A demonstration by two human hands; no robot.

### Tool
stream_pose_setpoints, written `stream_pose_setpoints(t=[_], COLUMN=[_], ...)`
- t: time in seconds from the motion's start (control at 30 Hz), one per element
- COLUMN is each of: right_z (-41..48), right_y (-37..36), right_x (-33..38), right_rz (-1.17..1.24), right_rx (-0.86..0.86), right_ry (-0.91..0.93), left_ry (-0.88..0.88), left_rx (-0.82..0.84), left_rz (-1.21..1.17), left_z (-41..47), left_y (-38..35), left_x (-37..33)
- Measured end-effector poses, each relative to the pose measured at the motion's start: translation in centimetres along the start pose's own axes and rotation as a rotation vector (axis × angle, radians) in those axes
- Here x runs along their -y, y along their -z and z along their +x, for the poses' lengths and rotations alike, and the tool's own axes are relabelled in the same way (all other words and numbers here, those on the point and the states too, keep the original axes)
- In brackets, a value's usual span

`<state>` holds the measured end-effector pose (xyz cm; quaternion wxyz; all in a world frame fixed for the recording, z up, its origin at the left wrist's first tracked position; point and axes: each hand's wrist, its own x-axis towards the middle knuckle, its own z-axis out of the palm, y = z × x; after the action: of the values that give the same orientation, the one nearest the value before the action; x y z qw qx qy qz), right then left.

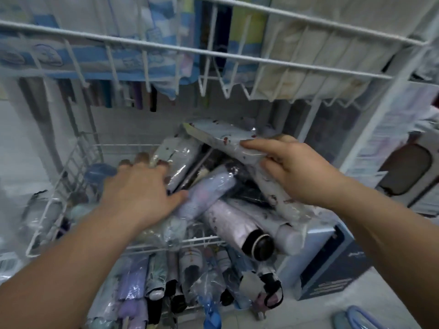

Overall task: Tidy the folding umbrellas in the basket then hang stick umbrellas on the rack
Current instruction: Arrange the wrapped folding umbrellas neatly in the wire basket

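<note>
White wire basket (pixel 71 167), frame centre, heaped with plastic-sleeved folding umbrellas | left hand (pixel 140 191): fingers spread, palm down on lilac umbrella (pixel 209 188) | right hand (pixel 297 172): clamped around white patterned umbrella (pixel 228 138), raised above heap, centre-right.

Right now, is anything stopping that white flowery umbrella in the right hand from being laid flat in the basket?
Yes. The right hand holds the white umbrella over a crisscross heap: a lilac umbrella and dark ones lie directly beneath it in the wire basket. The left hand rests on that heap.
</note>
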<state>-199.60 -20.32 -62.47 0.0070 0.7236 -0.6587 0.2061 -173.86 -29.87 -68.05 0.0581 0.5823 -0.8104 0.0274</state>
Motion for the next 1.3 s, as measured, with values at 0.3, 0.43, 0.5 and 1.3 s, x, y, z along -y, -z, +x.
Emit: stream_pose_setpoints(t=[0.3, 0.43, 0.5, 1.3], right_z=[-2.9, -2.3, -1.9, 5.2], right_y=[-1.2, -1.8, -2.1, -7.3], right_x=[-4.2, -4.0, -4.0, 9.8], right_rz=[0.336, 0.286, 0.08, 1.175], right_rx=[-0.222, -0.216, -0.154, 0.212], right_ry=[-0.337, -0.412, -0.422, -0.395], left_ry=[0.107, 0.08, 0.063, -0.365], left_rx=[0.164, 0.163, 0.149, -0.449], left_rz=[-0.042, -0.107, -0.149, -1.085], left_z=[0.7, 0.9, 0.6, -4.3], left_y=[-1.4, -1.2, -1.1, -1.7], left_x=[1.0, 1.0, 0.9, 0.3])
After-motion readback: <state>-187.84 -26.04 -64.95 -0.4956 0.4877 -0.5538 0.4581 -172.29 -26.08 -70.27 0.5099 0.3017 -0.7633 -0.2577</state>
